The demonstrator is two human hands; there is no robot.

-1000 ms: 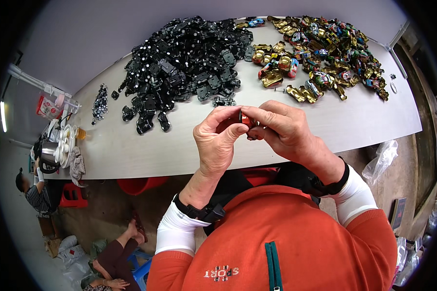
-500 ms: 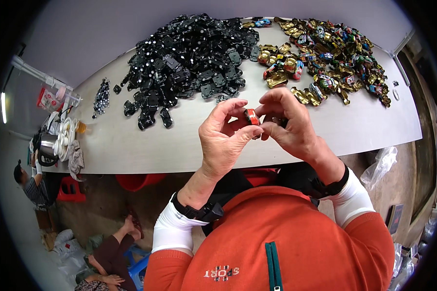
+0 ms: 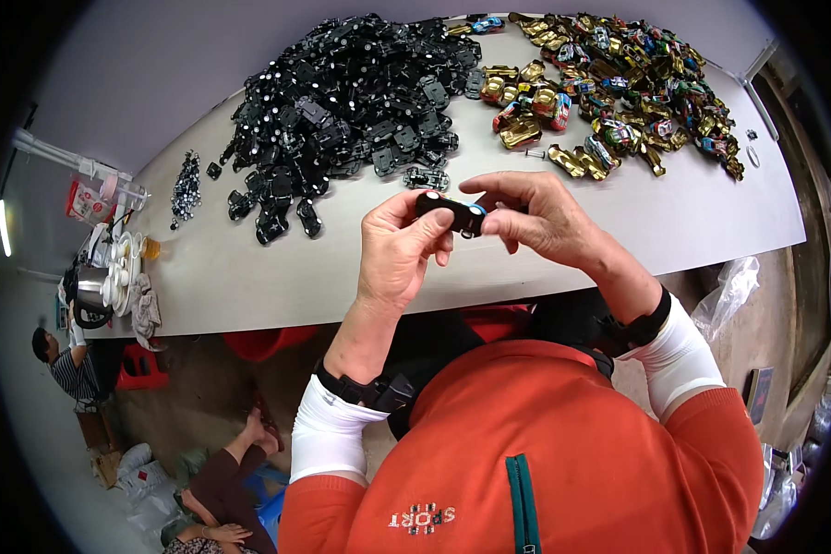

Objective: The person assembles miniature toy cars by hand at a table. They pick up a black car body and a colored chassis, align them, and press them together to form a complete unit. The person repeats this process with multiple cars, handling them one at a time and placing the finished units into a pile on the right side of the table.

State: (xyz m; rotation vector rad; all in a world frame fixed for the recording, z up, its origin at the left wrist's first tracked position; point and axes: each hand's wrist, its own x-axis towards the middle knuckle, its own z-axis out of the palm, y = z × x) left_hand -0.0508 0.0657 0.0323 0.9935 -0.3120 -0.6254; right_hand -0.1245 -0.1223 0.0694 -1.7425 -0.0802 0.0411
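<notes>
A small toy car (image 3: 451,213) is held above the table in my left hand (image 3: 392,245), pinched between thumb and fingers. Its black base with pale wheels faces up, and a little blue shows at its right end. Close to that end is my right hand (image 3: 549,222), its forefinger and thumb spread apart; whether a fingertip touches the car is hard to see. Beyond my hands lies a loose black car base (image 3: 426,178). Farther back, black car bases form a big heap (image 3: 342,102), and gold and coloured car bodies another (image 3: 609,92) to the right.
The pale table (image 3: 240,286) bends around in front of me. Small metallic parts (image 3: 186,189) lie at its left, past which stand a kettle (image 3: 92,294) and stacked white dishes (image 3: 122,277). A seated person's legs (image 3: 226,462) and another person (image 3: 69,365) appear at left.
The car has turned from showing its orange-red body to showing its black base. My right fingers have spread from their pinch. Both hands have shifted slightly left in the picture.
</notes>
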